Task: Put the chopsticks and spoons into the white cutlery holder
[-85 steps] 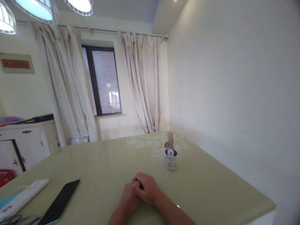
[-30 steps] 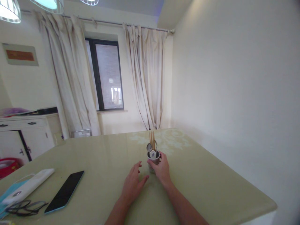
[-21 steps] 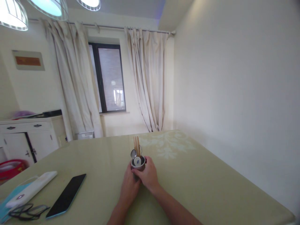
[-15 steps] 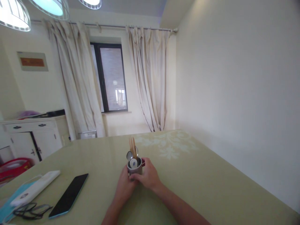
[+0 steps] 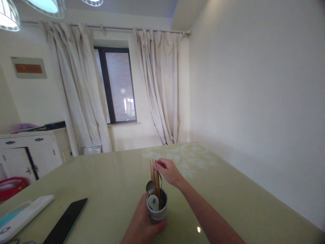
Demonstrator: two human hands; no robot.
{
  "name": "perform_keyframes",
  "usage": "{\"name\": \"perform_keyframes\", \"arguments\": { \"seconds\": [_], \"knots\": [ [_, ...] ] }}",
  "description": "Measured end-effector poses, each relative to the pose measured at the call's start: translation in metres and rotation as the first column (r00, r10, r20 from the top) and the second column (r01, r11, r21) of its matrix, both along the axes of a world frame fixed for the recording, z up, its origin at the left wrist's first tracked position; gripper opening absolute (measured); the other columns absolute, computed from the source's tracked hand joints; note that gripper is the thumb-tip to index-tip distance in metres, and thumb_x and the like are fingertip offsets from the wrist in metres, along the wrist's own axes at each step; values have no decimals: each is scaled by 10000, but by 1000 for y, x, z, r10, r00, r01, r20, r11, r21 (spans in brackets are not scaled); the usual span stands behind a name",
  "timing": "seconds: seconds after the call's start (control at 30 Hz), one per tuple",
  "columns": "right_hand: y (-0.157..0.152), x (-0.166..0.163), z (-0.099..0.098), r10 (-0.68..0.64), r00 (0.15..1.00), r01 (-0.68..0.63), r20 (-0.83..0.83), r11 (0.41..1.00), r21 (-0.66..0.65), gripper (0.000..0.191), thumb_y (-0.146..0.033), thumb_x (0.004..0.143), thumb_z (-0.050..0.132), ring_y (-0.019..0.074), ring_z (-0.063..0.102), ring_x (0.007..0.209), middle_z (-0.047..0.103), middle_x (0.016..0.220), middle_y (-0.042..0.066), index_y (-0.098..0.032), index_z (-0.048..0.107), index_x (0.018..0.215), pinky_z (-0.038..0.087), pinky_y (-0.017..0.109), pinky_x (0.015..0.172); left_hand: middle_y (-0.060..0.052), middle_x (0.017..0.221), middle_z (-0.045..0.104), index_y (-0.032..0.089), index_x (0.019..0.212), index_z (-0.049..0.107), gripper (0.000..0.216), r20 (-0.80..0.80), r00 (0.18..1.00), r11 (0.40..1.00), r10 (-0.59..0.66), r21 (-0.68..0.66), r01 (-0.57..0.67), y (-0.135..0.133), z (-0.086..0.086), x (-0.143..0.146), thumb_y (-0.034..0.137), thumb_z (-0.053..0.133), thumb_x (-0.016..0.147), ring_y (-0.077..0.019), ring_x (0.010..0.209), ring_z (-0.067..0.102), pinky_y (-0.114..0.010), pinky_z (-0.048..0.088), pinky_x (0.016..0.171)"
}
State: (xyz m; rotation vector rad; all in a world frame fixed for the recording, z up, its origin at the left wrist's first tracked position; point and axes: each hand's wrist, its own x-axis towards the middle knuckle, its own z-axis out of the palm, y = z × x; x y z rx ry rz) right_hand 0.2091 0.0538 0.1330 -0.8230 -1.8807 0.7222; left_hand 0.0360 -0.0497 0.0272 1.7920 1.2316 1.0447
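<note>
My left hand point(image 5: 145, 220) is wrapped round a grey cup point(image 5: 157, 215) on the table, its thumb across the near side. Standing in the cup are several wooden chopsticks point(image 5: 153, 183), a metal spoon point(image 5: 150, 186) with its bowl upward, a white ceramic spoon point(image 5: 153, 202) with a blue mark, and another thin metal utensil point(image 5: 161, 182) at the right. At the top of the chopsticks, my right hand point(image 5: 168, 170) has its fingers closed on their upper ends. How many it pinches is hidden.
To the left on the green table point(image 5: 114, 183) lie a black phone point(image 5: 66, 220), a white power strip-like bar point(image 5: 27, 217) and a blue mask-like item point(image 5: 11, 217). A wall point(image 5: 254, 101) runs along the right side. Behind are curtains point(image 5: 162, 84) and a white cabinet point(image 5: 43, 152).
My right hand has left the cup's side and risen to the chopstick tops. The cup now appears nearer and slightly to the right, still held by my left hand.
</note>
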Motion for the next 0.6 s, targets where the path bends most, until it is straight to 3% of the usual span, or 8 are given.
{"name": "perform_keyframes", "arguments": {
  "seconds": [0.1, 0.2, 0.27, 0.33, 0.4, 0.47, 0.5, 0.6],
  "knots": [
    [2, 1, 22, 10, 990, -18, 142, 999, 51, 395, -384, 974, 631, 119, 448, 582, 485, 572, -59, -186, 579, 637, 291, 264, 573, -150, 1499, 572, 244, 1476, 523, 857, -106, 993, 997, -42, 52, 48, -1, -7, 2, 349, 871, 700, -409, 1410, 486, -485, 367, 1221],
    [-2, 4, 32, -10, 967, -7, 254, 998, 67, 413, -335, 980, 630, 108, 412, 562, 432, 552, -71, -187, 527, 608, 244, 271, 561, -170, 1582, 484, 232, 1552, 444, 1054, -176, 977, 993, -119, -10, 119, -1, -8, -14, 431, 931, 639, -437, 1473, 405, -515, 307, 1262],
    [-6, 6, 37, -36, 953, 15, 301, 997, 72, 406, -315, 970, 649, 105, 411, 563, 428, 551, -72, -185, 519, 608, 234, 273, 563, -171, 1635, 416, 253, 1630, 310, 1280, -169, 971, 985, -170, -73, 159, -3, 3, -30, 500, 977, 566, -443, 1504, 360, -540, 282, 1275],
    [-10, 8, 41, -40, 942, 18, 333, 997, 69, 383, -293, 962, 664, 105, 428, 573, 454, 564, -70, -181, 532, 620, 238, 270, 568, -160, 1674, 363, 295, 1678, 141, 1394, -70, 982, 980, -177, -108, 169, -3, 25, -43, 619, 946, 586, -417, 1520, 353, -551, 310, 1260],
    [-14, 11, 45, -17, 938, -1, 345, 999, 53, 355, -276, 958, 669, 105, 448, 582, 484, 582, -65, -178, 553, 636, 248, 265, 570, -156, 1646, 415, 306, 1663, 193, 1134, 81, 979, 976, -186, -96, 193, 3, 57, -47, 772, 726, 777, -371, 1483, 429, -529, 391, 1209],
    [-17, 13, 48, 2, 937, -19, 348, 999, 43, 339, -267, 956, 670, 105, 455, 584, 494, 589, -64, -177, 568, 645, 253, 263, 568, -150, 1549, 540, 283, 1549, 433, 760, 175, 979, 991, -100, -66, 113, 15, 91, -42, 757, 464, 957, -320, 1407, 524, -485, 454, 1148],
    [-18, 14, 50, 8, 937, -23, 348, 999, 39, 333, -268, 955, 670, 105, 456, 583, 496, 588, -63, -177, 576, 648, 254, 262, 565, -143, 1472, 608, 268, 1464, 527, 659, 166, 984, 996, -60, -55, 70, 23, 105, -36, 705, 499, 973, -302, 1324, 590, -461, 485, 1102],
    [-21, 18, 52, 13, 936, -23, 351, 999, 25, 302, -275, 956, 669, 108, 466, 587, 524, 598, -58, -176, 621, 674, 255, 260, 556, -97, 1120, 758, 204, 1116, 703, 398, 10, 993, 993, -120, -11, 120, 48, 136, -19, 555, 664, 932, -241, 1001, 697, -371, 546, 891]
  ]
}}
